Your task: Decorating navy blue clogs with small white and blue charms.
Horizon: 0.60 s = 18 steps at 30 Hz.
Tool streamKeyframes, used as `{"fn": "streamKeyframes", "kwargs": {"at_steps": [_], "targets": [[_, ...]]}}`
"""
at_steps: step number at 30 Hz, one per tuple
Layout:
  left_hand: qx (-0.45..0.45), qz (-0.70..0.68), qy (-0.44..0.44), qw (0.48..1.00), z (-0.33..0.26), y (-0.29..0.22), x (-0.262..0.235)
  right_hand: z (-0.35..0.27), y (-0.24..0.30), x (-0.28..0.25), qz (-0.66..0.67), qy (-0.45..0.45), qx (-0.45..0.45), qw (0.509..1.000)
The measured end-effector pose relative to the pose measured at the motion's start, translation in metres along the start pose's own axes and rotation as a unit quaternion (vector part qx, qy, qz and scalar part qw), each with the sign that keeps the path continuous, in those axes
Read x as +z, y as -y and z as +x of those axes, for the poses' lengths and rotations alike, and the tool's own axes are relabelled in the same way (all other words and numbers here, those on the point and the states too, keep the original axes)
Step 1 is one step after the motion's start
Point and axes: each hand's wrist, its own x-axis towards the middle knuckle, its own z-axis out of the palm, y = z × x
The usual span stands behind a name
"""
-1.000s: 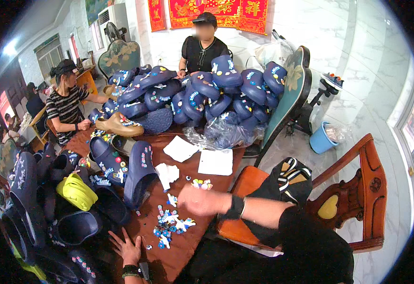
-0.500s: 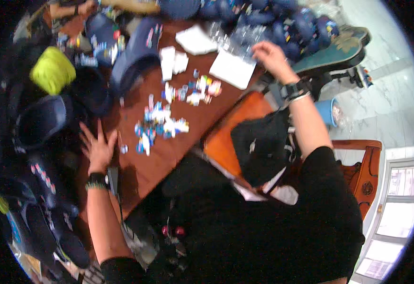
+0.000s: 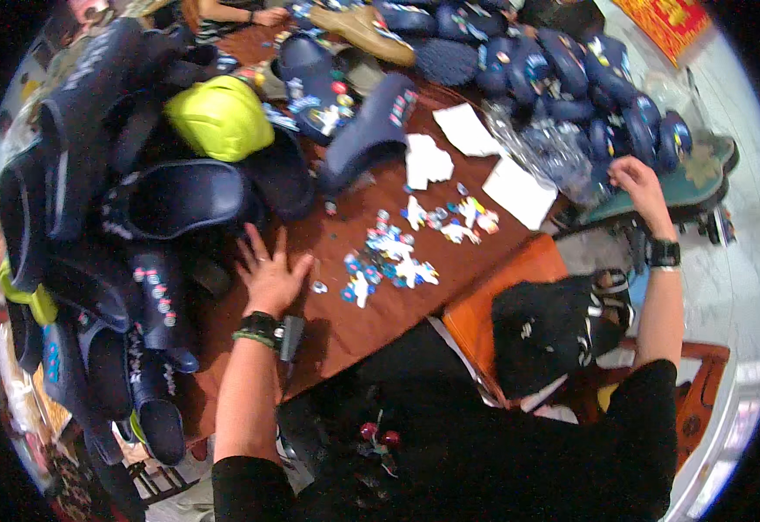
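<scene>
Reaching toward the upper right of the frame, the right hand sits at the edge of the pile of dark blue clogs heaped on the green chair. Its fingers are curled against a clog or the clear plastic bags just beside it; I cannot tell whether anything is actually gripped. The left hand lies flat at centre-left on the brown table, fingers spread, holding nothing, with one small charm just beside its thumb side.

Scattered shoe charms lie mid-frame between the two hands, with white paper sheets above and to the right of them. A second heap of dark clogs fills the left of the frame, a lime-yellow clog resting on top at upper left. Another person's hand is visible at the top edge.

Risks, as judged:
- Chair pile looks loosely stacked; pulling one clog from its edge could bring its neighbours sliding off.
- Right arm is fully stretched with the body leaning over; a forearm sweep across the table could scatter the charms or push paper over them.
- Left palm bears weight near the loose charm; a slip could flick it under the left heap.
- Plastic bags may snag the fingers and drag along.
</scene>
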Motion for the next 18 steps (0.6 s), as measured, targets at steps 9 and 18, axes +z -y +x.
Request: {"fn": "streamKeyframes", "kwargs": {"at_steps": [9,18], "targets": [[-0.007,-0.051,0.002,0.999,-0.005,0.004,-0.015,0.071,0.185,0.06,0.183,0.066,-0.105,0.975],[0.001,-0.06,0.009,0.998,-0.007,0.007,-0.006,0.086,0.421,0.276,0.351,0.415,-0.133,0.828]]}}
